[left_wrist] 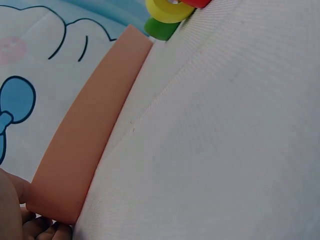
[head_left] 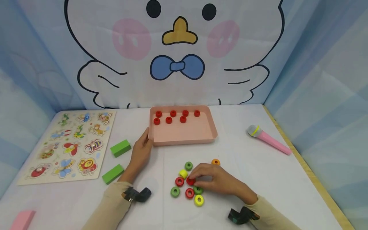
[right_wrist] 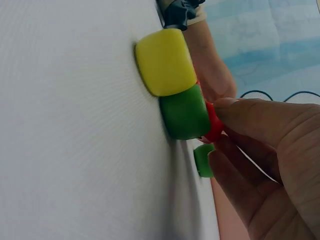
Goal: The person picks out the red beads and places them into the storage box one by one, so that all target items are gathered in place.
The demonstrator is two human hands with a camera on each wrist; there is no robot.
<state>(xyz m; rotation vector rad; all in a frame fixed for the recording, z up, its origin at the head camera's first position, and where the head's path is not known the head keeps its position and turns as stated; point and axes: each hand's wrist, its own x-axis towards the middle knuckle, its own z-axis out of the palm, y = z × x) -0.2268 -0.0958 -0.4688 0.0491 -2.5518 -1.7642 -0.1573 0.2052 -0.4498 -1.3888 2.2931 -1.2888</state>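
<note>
My left hand point(head_left: 141, 150) holds the left front corner of a pink tray point(head_left: 184, 141), its thumb and curled fingers at the wall in the left wrist view. Two rows of red beads point(head_left: 168, 120) sit toward the back of the tray. Over a loose group of beads, my right hand point(head_left: 219, 180) pinches a red bead point(head_left: 190, 181) between thumb and fingers. In the right wrist view a green bead point(right_wrist: 186, 114) and a yellow bead point(right_wrist: 166, 62) partly cover that red one. Other red, green and yellow beads lie around the fingertips, and an orange bead point(head_left: 215, 162) is just behind the hand.
At the left lies an insect picture board point(head_left: 69, 147), with two green blocks point(head_left: 120, 148) beside it. A pink block point(head_left: 23, 220) is at the near left. To the right lies a pink toy microphone point(head_left: 270, 140). A cartoon curtain point(head_left: 178, 89) hangs behind the table.
</note>
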